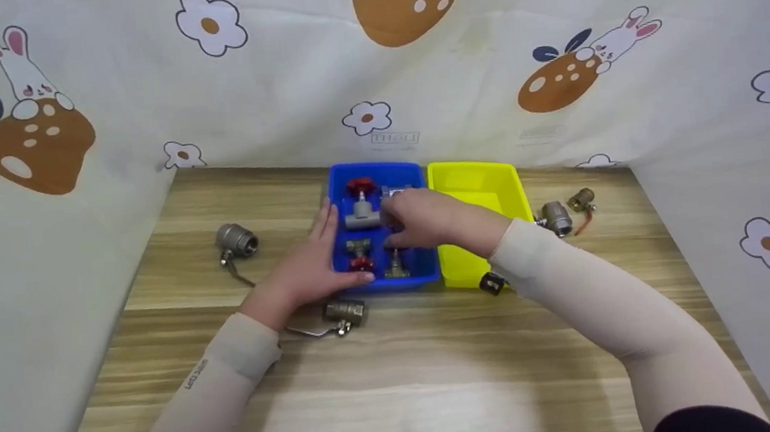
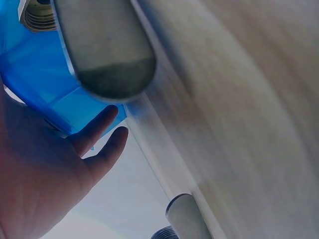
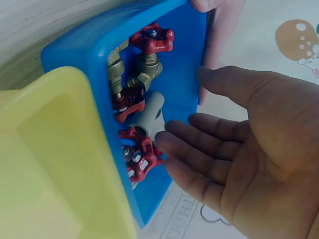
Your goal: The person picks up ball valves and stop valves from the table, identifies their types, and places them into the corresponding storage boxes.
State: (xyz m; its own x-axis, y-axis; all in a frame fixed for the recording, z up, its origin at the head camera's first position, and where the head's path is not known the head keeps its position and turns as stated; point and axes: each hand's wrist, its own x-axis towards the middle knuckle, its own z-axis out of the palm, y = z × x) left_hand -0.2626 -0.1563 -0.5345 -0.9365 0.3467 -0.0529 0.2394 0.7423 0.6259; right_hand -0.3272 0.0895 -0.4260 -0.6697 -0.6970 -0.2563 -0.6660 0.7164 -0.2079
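A blue bin (image 1: 392, 284) holds several valves with red handwheels. Among them are a grey valve (image 1: 362, 215) at the back left, a brass valve (image 1: 358, 247) in front of it, and another brass valve (image 1: 396, 266) at the front right. My left hand (image 1: 305, 271) rests against the bin's left side, fingers extended along the wall and thumb over the front left corner. My right hand (image 1: 421, 218) is above the bin's right half. In the right wrist view its fingers are loosely bent beside the red handwheels (image 3: 139, 159), with nothing held.
A yellow bin (image 1: 465, 197) stands right of the blue one, partly under my right forearm. Lever ball valves lie around: one on the left (image 1: 237, 240), one in front (image 1: 345, 313), a steel one (image 1: 557, 218) and a small brass one (image 1: 581, 199) at right. Patterned cloth encloses the table.
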